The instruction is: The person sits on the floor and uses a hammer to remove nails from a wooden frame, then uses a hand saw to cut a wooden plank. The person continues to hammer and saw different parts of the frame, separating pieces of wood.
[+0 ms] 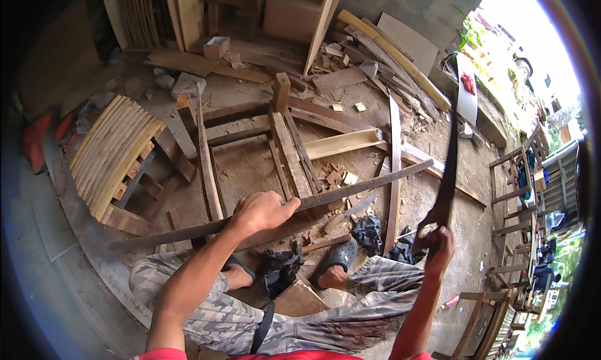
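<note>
My left hand (261, 211) is closed around a long, dark, slightly curved wooden strip (369, 185), which lies slantwise across the view in front of my knees. Off to the right, my right hand (440, 252) grips the handle of a handsaw (447, 181). Its dark toothed blade points up and away from me, apart from the strip. Beyond the strip stands a rough wooden frame (289, 153) with posts and crossbars, partly hidden by the strip and my left hand.
At the left is a slatted curved wooden piece (116, 153). Offcuts and planks (400, 66) are heaped at the far right, and wood chips (341, 175) litter the floor. Black plastic bags (368, 233) lie near my feet. Wooden chair frames (513, 191) line the right side.
</note>
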`<state>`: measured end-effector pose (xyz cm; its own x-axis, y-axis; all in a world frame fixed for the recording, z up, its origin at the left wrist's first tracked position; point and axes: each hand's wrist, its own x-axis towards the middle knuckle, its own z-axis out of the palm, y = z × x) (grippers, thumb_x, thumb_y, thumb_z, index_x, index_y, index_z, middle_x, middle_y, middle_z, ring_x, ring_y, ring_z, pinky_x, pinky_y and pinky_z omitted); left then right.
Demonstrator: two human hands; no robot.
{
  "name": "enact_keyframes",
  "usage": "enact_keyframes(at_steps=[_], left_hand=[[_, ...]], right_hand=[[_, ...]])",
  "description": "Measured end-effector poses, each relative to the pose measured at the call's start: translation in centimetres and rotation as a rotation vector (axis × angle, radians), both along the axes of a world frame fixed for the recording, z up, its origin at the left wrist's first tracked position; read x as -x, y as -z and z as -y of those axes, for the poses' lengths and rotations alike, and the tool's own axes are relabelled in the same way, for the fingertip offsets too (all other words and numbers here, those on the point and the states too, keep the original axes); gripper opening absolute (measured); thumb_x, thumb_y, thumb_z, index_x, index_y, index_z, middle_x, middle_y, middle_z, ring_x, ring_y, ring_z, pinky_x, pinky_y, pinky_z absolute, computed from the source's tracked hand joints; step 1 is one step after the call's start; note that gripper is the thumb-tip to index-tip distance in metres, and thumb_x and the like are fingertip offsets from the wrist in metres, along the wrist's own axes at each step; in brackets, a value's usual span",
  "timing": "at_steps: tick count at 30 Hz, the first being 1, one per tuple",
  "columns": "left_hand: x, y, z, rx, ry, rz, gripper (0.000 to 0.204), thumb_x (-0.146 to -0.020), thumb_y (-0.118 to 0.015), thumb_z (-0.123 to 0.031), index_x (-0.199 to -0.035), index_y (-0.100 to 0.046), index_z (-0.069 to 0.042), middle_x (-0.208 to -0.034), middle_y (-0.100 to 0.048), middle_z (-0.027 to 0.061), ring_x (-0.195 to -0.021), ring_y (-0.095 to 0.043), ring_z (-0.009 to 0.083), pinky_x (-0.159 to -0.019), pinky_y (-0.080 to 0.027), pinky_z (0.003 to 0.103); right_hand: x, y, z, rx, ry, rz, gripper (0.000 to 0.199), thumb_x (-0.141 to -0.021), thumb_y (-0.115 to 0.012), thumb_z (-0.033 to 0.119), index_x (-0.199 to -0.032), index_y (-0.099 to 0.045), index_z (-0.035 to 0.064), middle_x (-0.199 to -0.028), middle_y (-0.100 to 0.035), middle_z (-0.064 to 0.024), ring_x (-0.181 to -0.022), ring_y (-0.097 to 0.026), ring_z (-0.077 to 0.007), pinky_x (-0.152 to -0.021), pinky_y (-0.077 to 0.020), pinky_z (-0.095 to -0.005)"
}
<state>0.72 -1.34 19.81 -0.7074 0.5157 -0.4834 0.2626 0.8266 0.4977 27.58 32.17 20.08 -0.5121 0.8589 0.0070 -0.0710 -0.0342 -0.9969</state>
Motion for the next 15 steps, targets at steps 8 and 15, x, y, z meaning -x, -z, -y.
enact_keyframes(at_steps=[8,15], left_hand=[[-0.3,0.9,0.2,-0.045,0.017,0.057,0.065,-0.095,-0.042,-0.056,-0.080,-0.068,0.002,-0.082,-0.067,0.0262,-0.086,-0.066,0.0424,-0.080,-0.049,0.048],[-0.5,-0.2,-0.1,-0.005,-0.013,0.065,0.062,-0.094,-0.044,-0.053,-0.080,-0.068,0.002,-0.079,-0.065,0.0269,-0.082,-0.065,0.0435,-0.079,-0.050,0.048]], right_hand=[[-2.6,1.5,20.8,0.280,-0.345,-0.084,0.030,-0.085,-0.065,0.014,-0.108,-0.055,-0.0021,-0.093,-0.065,-0.0111,-0.084,-0.063,-0.0159,-0.077,-0.0501,-0.0284],[-2.6,1.4,21.5,0.089,-0.534,0.141,0.026,-0.089,-0.064,0.008,-0.111,-0.055,-0.0031,-0.086,-0.060,-0.0040,-0.076,-0.054,-0.0094,-0.071,-0.0451,-0.0247]])
